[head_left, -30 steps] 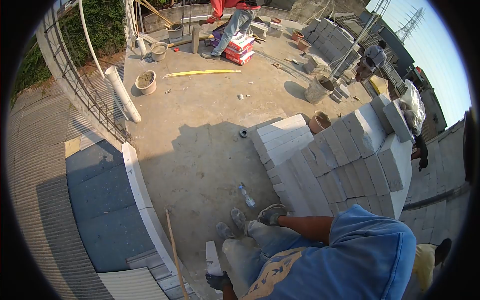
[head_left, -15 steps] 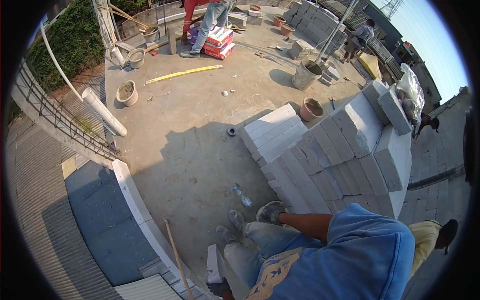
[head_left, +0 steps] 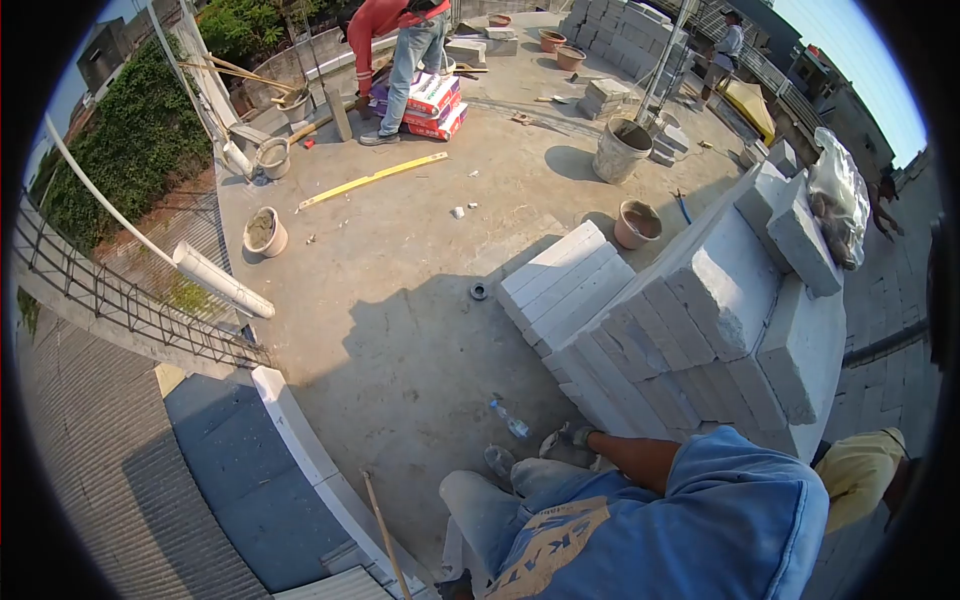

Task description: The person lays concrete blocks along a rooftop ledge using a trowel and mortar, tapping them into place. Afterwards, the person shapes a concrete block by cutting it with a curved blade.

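At the bottom edge, my left hand (head_left: pixel 457 585) in a dark glove is closed at the lower end of a white block (head_left: pixel 453 548), which my bent knee partly covers. My bare right forearm reaches to the left, and my right hand (head_left: pixel 572 440), in a grey glove, is low beside the foot of the block stack (head_left: pixel 690 330). Its fingers are too small and blurred to make out. Close by on the floor lies a clear plastic bottle (head_left: pixel 510 420).
A long wooden handle (head_left: pixel 385 530) leans by the low white block wall (head_left: pixel 295 425). Mortar buckets (head_left: pixel 265 232) and a yellow level (head_left: pixel 372 181) are on the concrete floor. A co-worker in red (head_left: pixel 375 45) bends over cement bags (head_left: pixel 432 100). Another person (head_left: pixel 728 55) stands farther off.
My view has shifted, so the scene sits lower and farther right. My right hand has moved closer to the stack's base. My knee now covers more of the white block. The co-worker in red is still bent over.
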